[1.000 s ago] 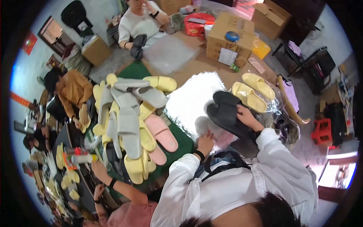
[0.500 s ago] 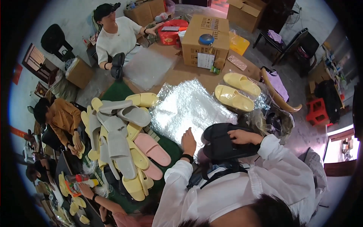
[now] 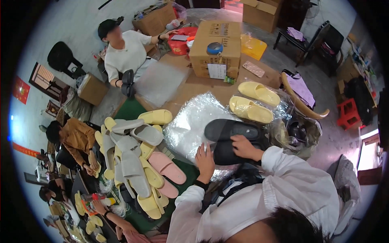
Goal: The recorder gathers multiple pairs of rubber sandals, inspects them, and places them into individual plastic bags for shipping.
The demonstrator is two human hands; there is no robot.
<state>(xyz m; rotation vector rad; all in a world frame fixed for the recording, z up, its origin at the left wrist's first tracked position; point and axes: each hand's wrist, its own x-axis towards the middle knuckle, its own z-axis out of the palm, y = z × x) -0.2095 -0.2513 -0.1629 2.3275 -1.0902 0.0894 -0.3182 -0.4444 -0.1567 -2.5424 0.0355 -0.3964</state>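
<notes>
A pair of black slippers (image 3: 221, 129) lies side by side on a stack of clear plastic bags (image 3: 190, 117) in front of me. Over the nearer slipper, my right hand (image 3: 246, 148) is closed with its fingers curled at the strap and inner edge. My left hand (image 3: 205, 163) is at the toe end of that slipper, fingers stretched upward and slightly apart, with nothing in them. To the left rises a heap of grey slippers (image 3: 135, 174), mixed with yellow slippers (image 3: 156, 116) and pink slippers (image 3: 168, 167). Whether the left fingertips touch the black sole I cannot tell.
Yellow slippers in clear plastic (image 3: 251, 109) lie beyond my right hand. At the far side stand a cardboard box (image 3: 214, 50) with a tape roll (image 3: 214, 48), and a phone (image 3: 253, 69). Across the table, a person (image 3: 127, 52) holds black shoes. Other people work at left.
The black slippers have shifted left and away from me onto the plastic bags, with my right hand moving along. My left hand has moved slightly nearer to me, by the toe end.
</notes>
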